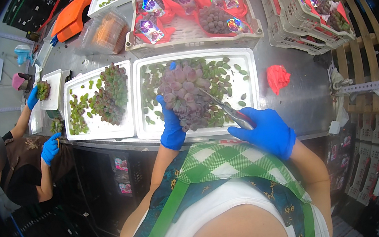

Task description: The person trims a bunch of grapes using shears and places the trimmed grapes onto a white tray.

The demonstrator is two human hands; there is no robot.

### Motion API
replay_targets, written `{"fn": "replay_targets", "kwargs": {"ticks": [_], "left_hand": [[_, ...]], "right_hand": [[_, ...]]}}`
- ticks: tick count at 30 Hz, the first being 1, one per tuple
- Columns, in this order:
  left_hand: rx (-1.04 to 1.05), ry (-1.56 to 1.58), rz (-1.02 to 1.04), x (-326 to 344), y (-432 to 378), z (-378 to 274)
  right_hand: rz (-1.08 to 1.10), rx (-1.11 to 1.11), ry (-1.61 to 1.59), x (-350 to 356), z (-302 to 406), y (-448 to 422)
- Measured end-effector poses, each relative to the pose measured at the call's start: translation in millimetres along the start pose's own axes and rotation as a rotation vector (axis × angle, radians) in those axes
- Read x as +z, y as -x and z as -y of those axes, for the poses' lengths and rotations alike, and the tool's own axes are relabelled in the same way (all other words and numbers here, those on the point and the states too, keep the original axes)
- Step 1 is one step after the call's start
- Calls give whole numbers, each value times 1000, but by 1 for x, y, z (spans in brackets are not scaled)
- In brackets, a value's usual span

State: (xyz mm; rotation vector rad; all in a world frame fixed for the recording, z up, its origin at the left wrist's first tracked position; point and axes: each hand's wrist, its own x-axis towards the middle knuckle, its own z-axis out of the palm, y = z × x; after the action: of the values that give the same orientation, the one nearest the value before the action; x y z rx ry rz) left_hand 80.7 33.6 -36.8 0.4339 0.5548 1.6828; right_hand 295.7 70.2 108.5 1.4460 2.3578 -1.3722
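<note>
A large bunch of purplish grapes (186, 95) is held up over a white tray (252, 89) by my left hand (172, 126), gloved in blue. That hand grips it from the left, and a blue fingertip shows at the top of the bunch. In my right hand (265, 128), also gloved, is a pair of metal snips (233, 113). Their pointed tip reaches the right side of the bunch; whether the blades are parted is too fine to tell. Many loose green grapes (218, 79) lie in the tray beneath and around the bunch.
Behind the tray stands a plastic crate (194, 43) of grapes in red wrapping. Stacked crates (301, 16) are at the right, near crumpled red wrapping (278, 78). Leftward are another grape tray (130, 127), clear plastic containers (104, 33) and a co-worker's gloved hands (50, 148).
</note>
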Motion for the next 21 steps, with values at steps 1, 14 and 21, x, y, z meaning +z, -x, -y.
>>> {"fn": "replay_targets", "kwargs": {"ticks": [1, 14, 21], "left_hand": [[-9, -4, -4, -6, 1, 1], [45, -4, 48, -8, 0, 3], [13, -8, -127, -16, -1, 6]], "right_hand": [[1, 10, -4, 0, 1, 1], [-57, -42, 11, -2, 0, 0], [-158, -83, 13, -6, 2, 3]]}}
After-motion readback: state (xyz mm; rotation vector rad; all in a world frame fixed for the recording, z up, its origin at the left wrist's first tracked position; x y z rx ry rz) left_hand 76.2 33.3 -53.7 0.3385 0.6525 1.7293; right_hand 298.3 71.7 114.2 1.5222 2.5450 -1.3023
